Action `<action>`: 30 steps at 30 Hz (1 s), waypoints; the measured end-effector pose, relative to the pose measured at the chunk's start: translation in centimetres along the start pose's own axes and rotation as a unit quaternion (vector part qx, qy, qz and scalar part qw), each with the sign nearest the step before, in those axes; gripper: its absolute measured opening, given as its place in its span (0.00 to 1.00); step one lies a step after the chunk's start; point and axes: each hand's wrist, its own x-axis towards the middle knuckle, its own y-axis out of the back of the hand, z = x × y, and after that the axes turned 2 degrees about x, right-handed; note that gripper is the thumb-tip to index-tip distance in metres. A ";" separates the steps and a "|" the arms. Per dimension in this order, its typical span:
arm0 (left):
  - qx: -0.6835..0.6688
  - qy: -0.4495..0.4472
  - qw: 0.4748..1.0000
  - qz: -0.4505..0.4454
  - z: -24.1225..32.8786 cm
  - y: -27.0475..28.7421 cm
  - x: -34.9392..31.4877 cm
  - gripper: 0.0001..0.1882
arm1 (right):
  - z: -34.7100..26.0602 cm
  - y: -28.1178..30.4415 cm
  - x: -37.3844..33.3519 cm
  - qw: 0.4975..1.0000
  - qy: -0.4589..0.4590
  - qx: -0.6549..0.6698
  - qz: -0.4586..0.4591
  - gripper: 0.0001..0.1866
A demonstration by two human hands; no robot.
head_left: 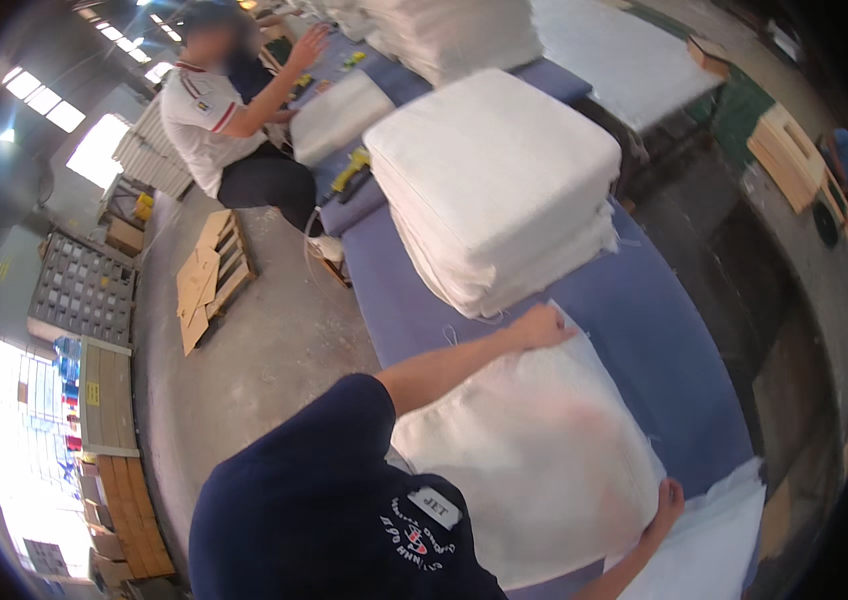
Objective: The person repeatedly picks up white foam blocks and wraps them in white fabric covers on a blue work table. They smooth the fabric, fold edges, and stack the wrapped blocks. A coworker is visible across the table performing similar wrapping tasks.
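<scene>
A large white cloth piece point(534, 450), squarish with rounded corners, lies spread in front of me on the blue-covered table. My left hand point(541, 327) is closed on its far corner. The fingers of my right hand point(671, 497) are closed on the corner at the right. Faint pinkish patches show on its surface. Just beyond my left hand stands a tall stack of similar white cloth pieces point(494, 160), with loose threads at its lower edges. More white cloth point(699, 545) lies beside and below my right hand.
The blue table surface point(664, 370) runs away from me. Farther along it are a yellow-and-black tool point(351, 175) and another white stack point(454, 35). A person in a white shirt point(209, 110) works at the table's left side. A wooden pallet with cardboard point(209, 280) lies on the floor.
</scene>
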 end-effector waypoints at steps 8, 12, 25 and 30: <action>0.031 0.023 0.998 0.055 -2.3 -4.7 6.6 0.23 | -3.5 -2.0 3.4 0.993 -0.006 -0.110 0.042 0.17; 0.045 0.107 0.993 0.012 -0.4 -4.1 7.9 0.23 | -0.7 -2.7 5.7 0.991 0.009 -0.123 0.054 0.17; 0.322 -0.174 0.917 0.160 -5.9 -7.9 11.9 0.28 | 3.2 -4.6 7.6 0.836 0.264 -0.458 0.144 0.12; 0.364 -0.137 0.909 0.150 -4.2 -7.6 11.5 0.28 | 2.9 -4.6 6.4 0.841 0.215 -0.473 0.147 0.12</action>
